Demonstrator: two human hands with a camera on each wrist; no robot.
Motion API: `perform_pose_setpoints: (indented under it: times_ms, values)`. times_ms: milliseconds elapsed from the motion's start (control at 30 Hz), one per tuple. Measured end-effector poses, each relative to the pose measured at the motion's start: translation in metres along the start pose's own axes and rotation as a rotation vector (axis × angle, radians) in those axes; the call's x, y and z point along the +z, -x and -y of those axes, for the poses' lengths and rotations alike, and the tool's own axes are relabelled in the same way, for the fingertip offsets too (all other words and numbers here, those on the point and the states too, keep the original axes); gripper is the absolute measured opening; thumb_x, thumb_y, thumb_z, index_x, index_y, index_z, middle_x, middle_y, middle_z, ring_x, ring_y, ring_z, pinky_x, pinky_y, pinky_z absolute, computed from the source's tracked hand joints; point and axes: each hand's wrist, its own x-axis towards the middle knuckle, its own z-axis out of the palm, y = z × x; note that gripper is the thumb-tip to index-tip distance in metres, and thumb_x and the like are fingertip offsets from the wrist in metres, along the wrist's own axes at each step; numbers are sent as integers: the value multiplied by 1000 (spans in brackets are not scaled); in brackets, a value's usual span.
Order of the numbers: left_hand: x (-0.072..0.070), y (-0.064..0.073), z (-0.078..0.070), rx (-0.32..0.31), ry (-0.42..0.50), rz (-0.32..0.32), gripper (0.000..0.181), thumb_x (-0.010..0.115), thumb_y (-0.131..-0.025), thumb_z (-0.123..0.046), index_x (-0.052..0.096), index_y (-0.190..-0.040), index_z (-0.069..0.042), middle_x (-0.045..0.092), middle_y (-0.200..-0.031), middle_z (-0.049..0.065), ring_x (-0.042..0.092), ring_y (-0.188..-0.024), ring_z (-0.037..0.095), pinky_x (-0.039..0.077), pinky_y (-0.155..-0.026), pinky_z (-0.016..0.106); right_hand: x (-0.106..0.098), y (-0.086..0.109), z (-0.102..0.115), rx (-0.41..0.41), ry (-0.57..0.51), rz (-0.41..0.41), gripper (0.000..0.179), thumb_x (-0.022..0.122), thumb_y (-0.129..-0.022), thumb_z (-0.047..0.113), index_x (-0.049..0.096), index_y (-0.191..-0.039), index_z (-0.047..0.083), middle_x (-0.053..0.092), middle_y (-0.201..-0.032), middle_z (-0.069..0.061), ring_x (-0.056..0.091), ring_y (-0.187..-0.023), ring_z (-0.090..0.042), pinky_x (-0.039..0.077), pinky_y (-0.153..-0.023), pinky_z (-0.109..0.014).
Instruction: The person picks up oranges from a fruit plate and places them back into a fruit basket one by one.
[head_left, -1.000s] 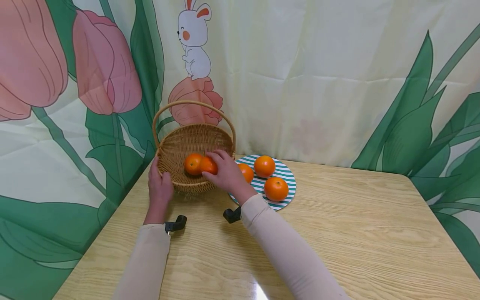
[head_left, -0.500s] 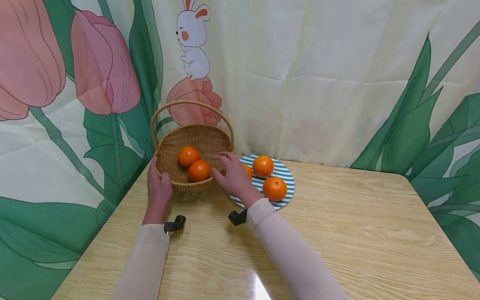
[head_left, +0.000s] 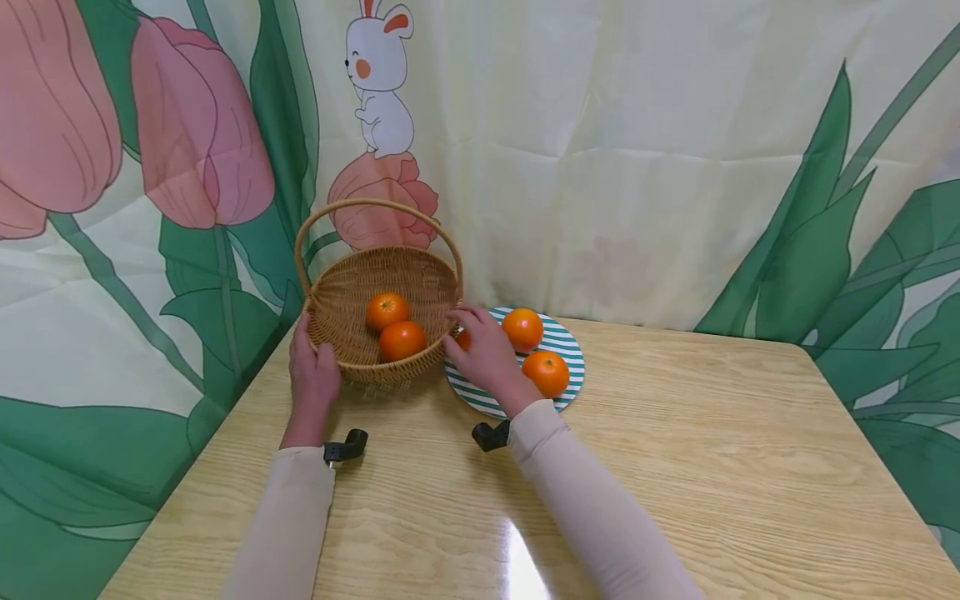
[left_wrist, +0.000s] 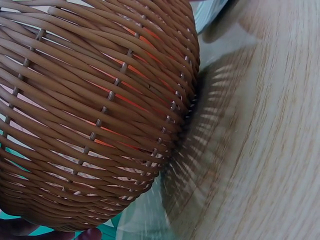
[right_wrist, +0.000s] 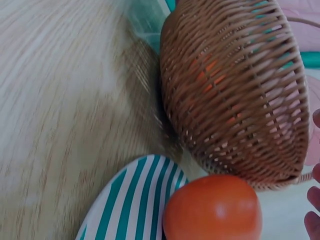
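A wicker basket [head_left: 352, 292] with an arched handle stands at the back left, holding two oranges, one [head_left: 387, 311] behind the other [head_left: 402, 342]. My left hand [head_left: 313, 379] holds the basket's left side at the rim, thumb toward the front; only bits of its fingers [left_wrist: 90, 234] show in the left wrist view. To the right, a green-and-white striped plate [head_left: 472, 397] bears three oranges. My right hand [head_left: 489, 354] hovers over its left part with fingers loosely spread, holding nothing. It mostly hides the nearest orange [right_wrist: 212, 207]. The other two [head_left: 522, 330] [head_left: 546, 373] lie in view.
The wooden table [head_left: 675, 450] extends right and forward. A printed curtain [head_left: 637, 167] hangs close behind the basket and plate. Each wrist carries a small black camera, one on the left [head_left: 347, 446] and one on the right [head_left: 491, 436].
My right hand has let go of an orange in the basket and moved right, out over the plate. The oranges in the basket have rolled slightly. My left hand stays at the basket.
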Motion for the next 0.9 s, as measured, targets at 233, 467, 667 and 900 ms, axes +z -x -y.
perform_pose_setpoints:
  times_ms: [233,467,667,900]
  values:
    - [-1,0,0,1,0,3,57,30,-90,-16,16,-146,-21,17,-151,2,22,-136,23,19,-110,47,-9,4,-8,2,22,3,40,55,-86,33,55,-123,19,48,-130,-1,46,-118,-21,42,-97,-37]
    - [-1,1,0,-10,-3,7,58,29,-90,-17,16,-146,-21,17,-151,2,21,-136,24,19,-110,48,-17,10,-18,12,65,35,40,54,-85,30,54,-123,18,45,-133,-5,45,-120,-24,40,-99,-40]
    - [-2,1,0,-6,-3,10,58,28,-90,-18,15,-146,-21,16,-152,3,21,-136,26,19,-110,49,-23,15,-23,39,71,61,41,55,-86,32,54,-124,17,45,-132,-7,45,-119,-26,41,-98,-43]
    - [-2,1,-1,-10,-4,9,57,28,-90,-18,16,-146,-21,17,-151,4,22,-136,27,19,-110,49,-29,22,-31,28,102,56,41,57,-85,33,56,-121,15,51,-124,-5,48,-112,-24,42,-96,-42]
